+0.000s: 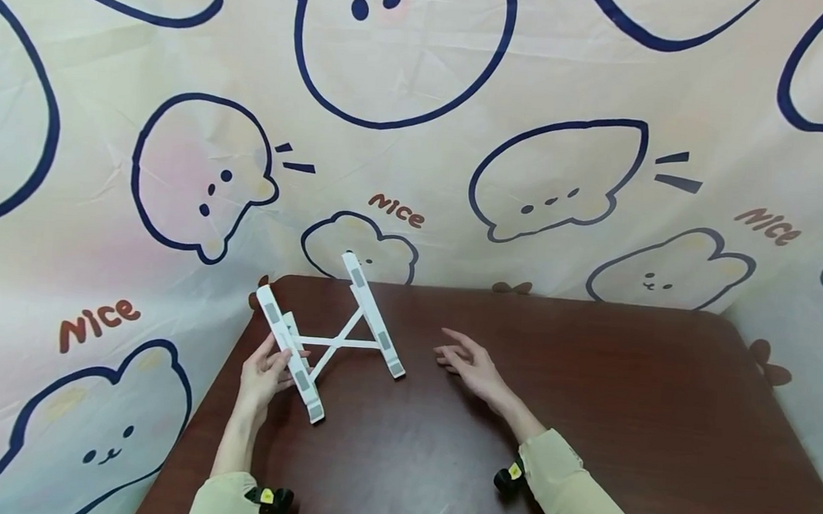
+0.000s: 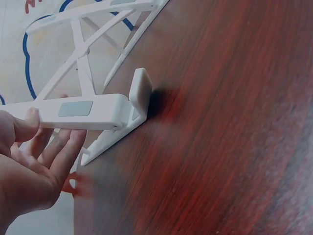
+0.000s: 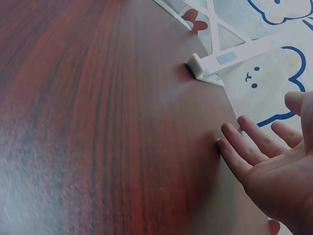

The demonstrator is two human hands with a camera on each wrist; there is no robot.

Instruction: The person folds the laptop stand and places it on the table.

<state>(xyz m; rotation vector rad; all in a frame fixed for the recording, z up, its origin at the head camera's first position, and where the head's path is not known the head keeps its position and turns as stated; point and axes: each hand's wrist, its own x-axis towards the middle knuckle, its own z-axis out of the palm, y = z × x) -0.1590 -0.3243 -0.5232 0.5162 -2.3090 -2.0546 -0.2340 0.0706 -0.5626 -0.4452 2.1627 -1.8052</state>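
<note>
Pale cloth [image 1: 402, 167] printed with blue-outlined cartoon animals hangs around us, and red "Nice" lettering [image 1: 101, 324] shows low on its left side. Before it lies our dark brown, wood-grained counter [image 1: 626, 423]. At the left, our left hand [image 1: 262, 377] comes out of a pale sleeve [image 1: 224, 502], a black gadget [image 1: 276, 501] at the wrist. Its fingers pinch the left rail [image 1: 289, 353] of a white folding stand [image 1: 338, 342], the thumb on top and other fingers underneath. We find that stand at the back left of the counter, unfolded, its thin crossed bars joining both rails. Grey patches [image 1: 384, 339] mark the rails, and from the left wrist we see an upright lip [image 2: 141, 90] at the near end. Next comes the right rail [image 1: 373, 315], tilted like the left. Farther right, just beside it but apart, our right hand [image 1: 474, 367] reaches over the counter, fingers loosely spread, a second black gadget [image 1: 509, 477] by its cuff.
</note>
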